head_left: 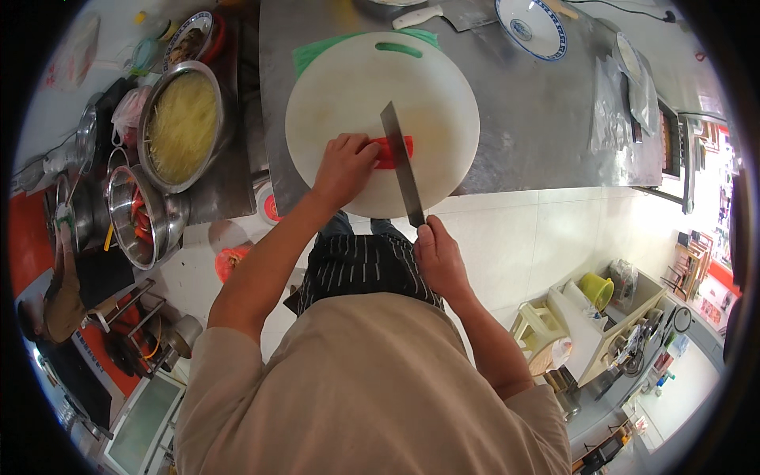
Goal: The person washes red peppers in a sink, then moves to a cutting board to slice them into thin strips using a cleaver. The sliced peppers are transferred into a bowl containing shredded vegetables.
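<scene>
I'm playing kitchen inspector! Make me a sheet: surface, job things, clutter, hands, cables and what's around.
Surface: metal table, with a round white board over something green.
Job's things: red vegetable piece on the board; broad knife with its blade across it.
Clutter: white-handled cleaver, blue-rimmed bowl, clear plastic bags.
Hands: left hand holds the vegetable down; right hand grips the knife handle.
Cables: black cord by the table's far right corner.
Surroundings: metal bowl of yellow shreds at left; another person at far left.
</scene>
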### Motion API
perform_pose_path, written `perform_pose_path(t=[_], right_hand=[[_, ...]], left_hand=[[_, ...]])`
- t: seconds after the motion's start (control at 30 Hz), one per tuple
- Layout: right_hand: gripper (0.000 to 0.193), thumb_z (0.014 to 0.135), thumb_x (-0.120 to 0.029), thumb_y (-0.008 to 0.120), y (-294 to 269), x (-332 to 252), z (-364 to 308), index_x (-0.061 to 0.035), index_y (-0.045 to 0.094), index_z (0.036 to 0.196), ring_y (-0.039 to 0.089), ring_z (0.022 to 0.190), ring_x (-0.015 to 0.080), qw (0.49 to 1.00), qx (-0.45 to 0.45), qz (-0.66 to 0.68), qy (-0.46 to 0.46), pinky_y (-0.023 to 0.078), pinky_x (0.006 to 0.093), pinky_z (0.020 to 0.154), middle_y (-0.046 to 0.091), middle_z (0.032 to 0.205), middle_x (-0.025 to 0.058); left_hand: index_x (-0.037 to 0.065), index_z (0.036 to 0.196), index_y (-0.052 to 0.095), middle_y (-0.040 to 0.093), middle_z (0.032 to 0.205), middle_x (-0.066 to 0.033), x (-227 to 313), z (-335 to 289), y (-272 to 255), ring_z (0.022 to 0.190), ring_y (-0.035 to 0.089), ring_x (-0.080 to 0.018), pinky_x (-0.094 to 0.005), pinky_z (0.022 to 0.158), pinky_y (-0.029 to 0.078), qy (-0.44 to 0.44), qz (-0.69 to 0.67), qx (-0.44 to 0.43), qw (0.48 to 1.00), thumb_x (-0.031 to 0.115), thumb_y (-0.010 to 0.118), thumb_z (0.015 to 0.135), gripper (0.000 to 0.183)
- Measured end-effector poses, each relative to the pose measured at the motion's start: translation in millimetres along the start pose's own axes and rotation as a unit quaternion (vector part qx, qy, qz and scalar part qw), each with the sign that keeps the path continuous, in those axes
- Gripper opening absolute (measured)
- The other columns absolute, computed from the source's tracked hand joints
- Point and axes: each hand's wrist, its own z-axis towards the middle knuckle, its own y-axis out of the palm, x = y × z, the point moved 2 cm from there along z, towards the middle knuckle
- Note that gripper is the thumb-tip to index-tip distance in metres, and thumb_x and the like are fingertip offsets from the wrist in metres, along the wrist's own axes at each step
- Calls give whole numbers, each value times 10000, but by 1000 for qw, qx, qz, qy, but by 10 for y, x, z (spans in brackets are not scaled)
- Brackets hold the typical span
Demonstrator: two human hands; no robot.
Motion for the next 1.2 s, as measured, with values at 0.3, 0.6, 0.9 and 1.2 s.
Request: perform_pose_path(t=[0.3,0.6,0.9,1.2], right_hand=[[347,1109,-349,435,174,-147,-63,-8,503,1117,581,635,275,999,26,20,-17,472,411,632,597,719,132],[374,1089,-313,450,374,-72,339,26,532,1223,625,858,522,994,78,-40,-62,491,539,753,661,875,290],[461,1067,-392,445,211,-32,475,-12,541,1309,627,1025,548,999,10,-12,50,497,563,867,673,1036,352],[408,1049,-358,462,-172,-97,252,-15,546,1252,638,932,516,997,-22,-27,73,492,528,810,678,921,303]], left_hand=[[105,1164,705,628,1063,-93,26,70,-4,1001,583,-328,-423,891,509,-30,-43,-10,999,54,743,815,354],[80,1186,686,615,1092,-112,-12,15,21,1009,574,-368,-460,913,493,-70,-83,36,993,57,761,806,388],[46,1099,700,657,950,-149,-199,-52,-179,976,618,-372,-460,895,495,-189,-60,-79,977,26,734,811,291],[63,1093,732,672,1039,-156,-538,350,-364,1056,621,-364,-430,915,524,-174,-38,-184,967,67,699,849,247]])
